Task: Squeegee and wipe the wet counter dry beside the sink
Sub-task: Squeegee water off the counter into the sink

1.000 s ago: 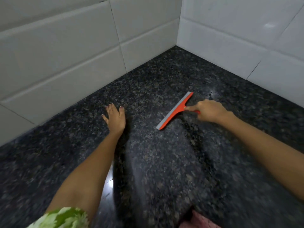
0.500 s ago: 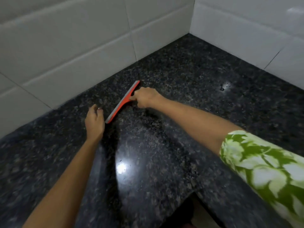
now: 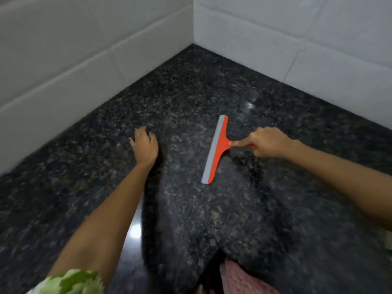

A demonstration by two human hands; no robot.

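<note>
Pulling the squeegee (image 3: pixel 215 150) back right from the far-left wall, my right hand (image 3: pixel 268 143) gripped its handle; left hand (image 3: pixel 145 148) lay flat, empty, ready for another pass.

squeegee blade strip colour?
Grey, along the left edge of the orange squeegee held by the right hand. Head view.

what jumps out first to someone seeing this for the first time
The orange squeegee stands out against the dark speckled counter, held by its handle in the right hand. The left hand rests flat on the counter to its left, with white tiled walls meeting in the corner behind.
</note>
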